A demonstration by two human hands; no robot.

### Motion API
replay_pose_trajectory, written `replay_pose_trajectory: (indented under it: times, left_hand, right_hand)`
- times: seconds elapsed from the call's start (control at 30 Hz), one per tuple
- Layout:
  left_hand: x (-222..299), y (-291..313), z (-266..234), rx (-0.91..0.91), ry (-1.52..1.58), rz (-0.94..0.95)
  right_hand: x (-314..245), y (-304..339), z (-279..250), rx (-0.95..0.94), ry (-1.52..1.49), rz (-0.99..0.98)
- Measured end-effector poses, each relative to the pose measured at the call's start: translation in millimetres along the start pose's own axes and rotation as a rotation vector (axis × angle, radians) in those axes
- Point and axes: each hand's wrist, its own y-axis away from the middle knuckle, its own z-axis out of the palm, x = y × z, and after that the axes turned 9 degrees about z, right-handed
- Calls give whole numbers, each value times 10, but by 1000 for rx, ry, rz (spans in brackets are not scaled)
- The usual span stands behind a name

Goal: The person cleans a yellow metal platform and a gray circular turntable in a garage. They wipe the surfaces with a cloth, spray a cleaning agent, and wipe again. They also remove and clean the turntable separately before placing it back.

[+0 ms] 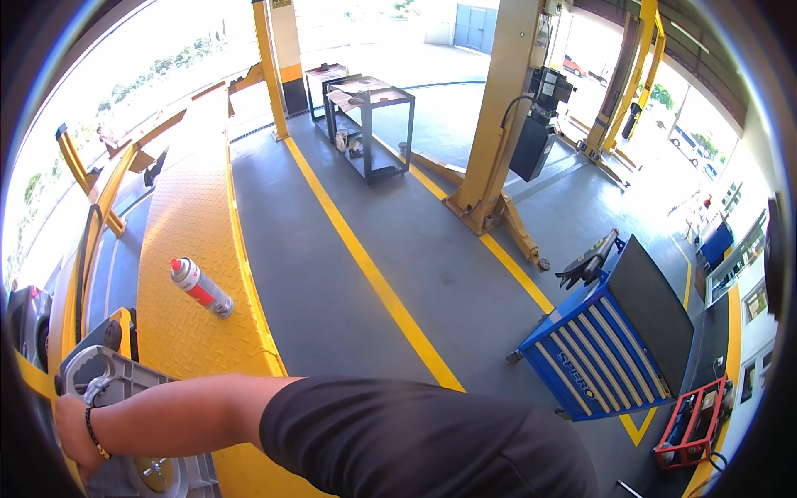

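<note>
Head view shows the left hand (73, 432) at the near left edge, its fingers wrapped around the rim of a grey metal bracket (124, 390) that lies at the near end of the yellow tread-plate ramp (191, 216); the right hand is out of sight. A red-and-white spray can (199, 286) lies on its side on the ramp, farther off and apart from the hand. A blue tool cart (606, 340) stands on the grey floor (332, 274) to the right.
</note>
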Motion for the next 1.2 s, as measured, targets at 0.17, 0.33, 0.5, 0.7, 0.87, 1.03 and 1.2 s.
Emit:
replay_pose_trajectory:
  times: [0.17,0.33,0.5,0.7,0.87,1.03,1.2]
  left_hand:
    - [-40,43,28,26,23,-25]
    - [-116,166,-7,88,89,-72]
    - [-348,429,-247,262,286,-176]
    - [-737,1165,-1113,669,815,-329]
    - [-280,1142,-938,902,815,-140]
    - [-538,1020,-1141,899,176,118]
    - [-329,920,-546,959,-189,289]
  right_hand:
    - [-7,-37,63,41,6,-10]
    - [45,-43,84,56,7,-37]
    - [84,69,-73,16,-44,-44]
    - [359,238,-441,78,-78,-20]
    - [887,418,-826,215,-33,56]
    - [1353,344,-533,314,-111,151]
    - [1993,388,-418,367,-253,213]
